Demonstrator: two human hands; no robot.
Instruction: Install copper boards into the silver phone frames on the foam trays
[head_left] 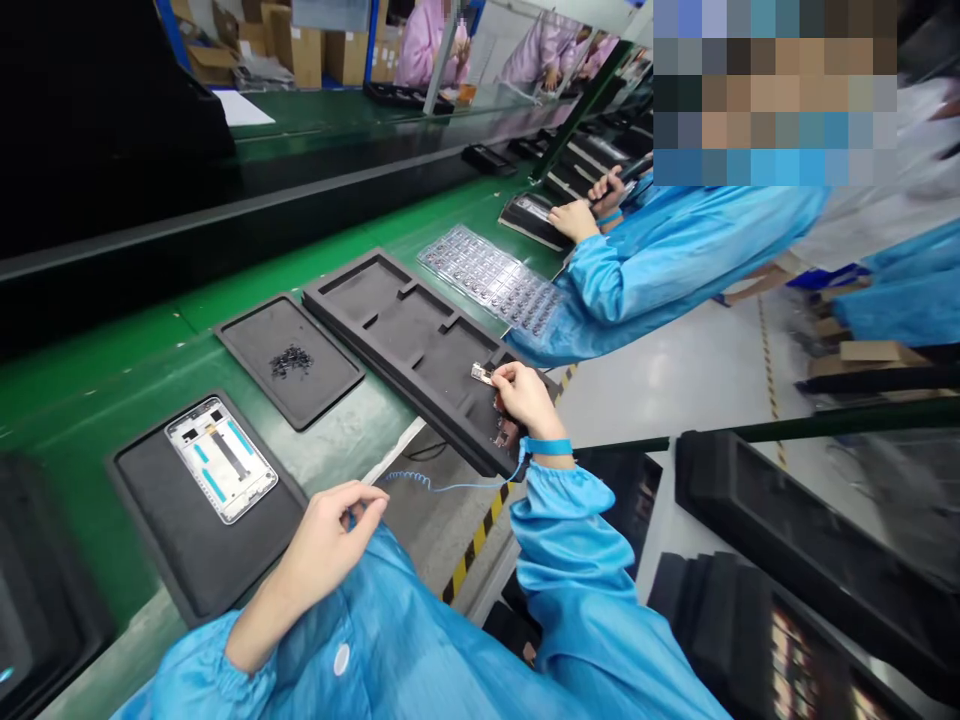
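My right hand [527, 398] pinches a small circuit board [481, 374] between thumb and fingertips, above the long black foam tray [390, 345] with compartments. Copper-coloured parts [507, 434] lie in the tray's compartment under that hand. A blue wrist strap [549, 446] with a coiled cord is around my right wrist. My left hand [330, 540] hovers in front of my body, fingers curled and thumb close to the index finger, with nothing visible in it. Beyond it, a phone frame [223, 460] with blue strips and a dark ribbon lies on a black foam mat [161, 500].
A shallow black tray [330, 375] holds a heap of small black pieces [291, 361]. A clear plastic tray [491, 278] of small parts lies behind the long tray. To the right, a co-worker's blue sleeve [675, 260] reaches over the green bench [397, 415]. Black trays [810, 520] are stacked at lower right.
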